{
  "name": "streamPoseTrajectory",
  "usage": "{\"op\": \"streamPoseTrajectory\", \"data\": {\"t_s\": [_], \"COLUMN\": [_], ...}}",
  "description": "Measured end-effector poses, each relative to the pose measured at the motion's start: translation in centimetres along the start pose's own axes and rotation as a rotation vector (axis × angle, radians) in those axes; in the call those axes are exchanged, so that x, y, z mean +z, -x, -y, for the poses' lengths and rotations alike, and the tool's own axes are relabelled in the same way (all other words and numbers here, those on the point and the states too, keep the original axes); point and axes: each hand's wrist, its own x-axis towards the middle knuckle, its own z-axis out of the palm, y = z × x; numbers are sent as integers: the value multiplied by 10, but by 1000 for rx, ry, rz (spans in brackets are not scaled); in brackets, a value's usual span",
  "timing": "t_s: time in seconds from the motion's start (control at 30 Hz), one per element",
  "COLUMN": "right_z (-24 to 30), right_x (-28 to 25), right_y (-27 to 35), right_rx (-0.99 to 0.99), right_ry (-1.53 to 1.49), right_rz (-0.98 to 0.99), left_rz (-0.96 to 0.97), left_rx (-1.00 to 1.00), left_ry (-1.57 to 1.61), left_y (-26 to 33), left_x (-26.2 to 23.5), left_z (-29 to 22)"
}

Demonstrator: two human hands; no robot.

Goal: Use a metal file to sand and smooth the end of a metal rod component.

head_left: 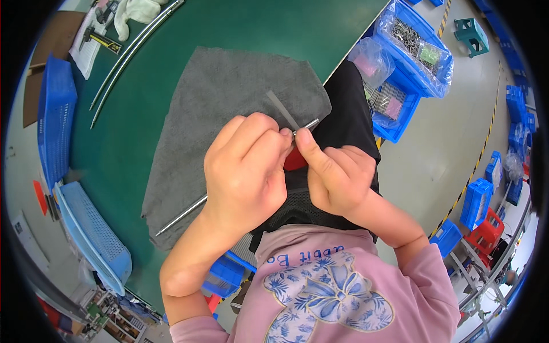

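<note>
Both hands are meeting over the near edge of the counter. The left hand is closing around a thin metal rod, whose long end is trailing left across the grey cloth, seemingly to steady it. The right hand is pinching the rod's tip against a small red piece. Open cloth lies far of the hands; blue bins are crowding the right.

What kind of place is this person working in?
Probably a factory workbench: a green table, blue bins of bagged metal parts, yellow-black floor tape. Both hands, left hand and right hand, hold a thin metal rod.
</note>
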Motion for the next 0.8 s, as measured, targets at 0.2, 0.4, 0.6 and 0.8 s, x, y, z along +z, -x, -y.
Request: {"op": "streamPoseTrajectory", "data": {"t_s": [0.2,0.4,0.6,0.8], "right_z": [22,32,25,23], "right_x": [-34,-61,-36,-32], "right_y": [0,2,-13,-21], "right_rx": [123,159,114,118], "right_ry": [164,247,202,138], "right_rz": [196,386,268,232], "left_rz": [0,-1,-12,13], "left_rx": [22,6,16,25], "left_ry": [2,-14,-5,3], "left_y": [-1,2,0,0], "left_x": [1,2,1,1], "left_z": [0,-1,1,1]}}
